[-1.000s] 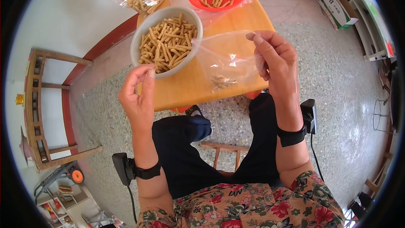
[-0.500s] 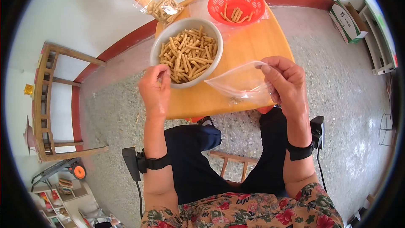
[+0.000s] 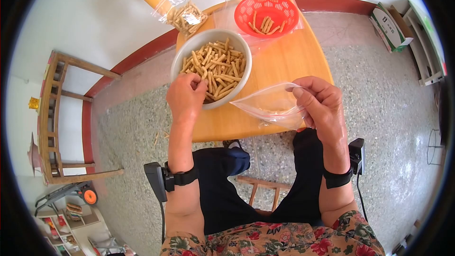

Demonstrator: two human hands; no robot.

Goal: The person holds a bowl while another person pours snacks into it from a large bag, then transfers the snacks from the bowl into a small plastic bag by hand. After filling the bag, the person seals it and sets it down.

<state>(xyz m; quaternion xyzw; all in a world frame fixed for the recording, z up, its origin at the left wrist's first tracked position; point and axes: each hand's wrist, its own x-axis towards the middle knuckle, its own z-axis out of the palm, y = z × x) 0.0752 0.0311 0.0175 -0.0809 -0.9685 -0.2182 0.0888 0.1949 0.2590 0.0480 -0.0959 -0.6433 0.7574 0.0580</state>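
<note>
Over the near-left rim of a grey bowl point(image 3: 243, 83) reaches my left hand point(image 3: 186, 98), its fingers curled down among the brown stick snacks point(image 3: 220, 68) that fill it. Whether a stick is pinched there is hidden. My right hand point(image 3: 322, 104) grips the side of a clear zip bag point(image 3: 272, 106) between thumb and fingers. The bag's mouth gapes toward the bowl, above the seat's front edge. What lies inside the bag is hard to make out.
On the wooden chair point(image 3: 294, 61), a red plastic basket point(image 3: 242, 12) holds several sticks. A filled clear bag point(image 3: 187, 17) leans at the back left. A wooden frame point(image 3: 51, 114) stands left; a carton point(image 3: 388, 27) sits far right.
My left hand has moved right and further into the bowl, onto the sticks. My right hand keeps its grip on the bag. The whole view has shifted slightly.
</note>
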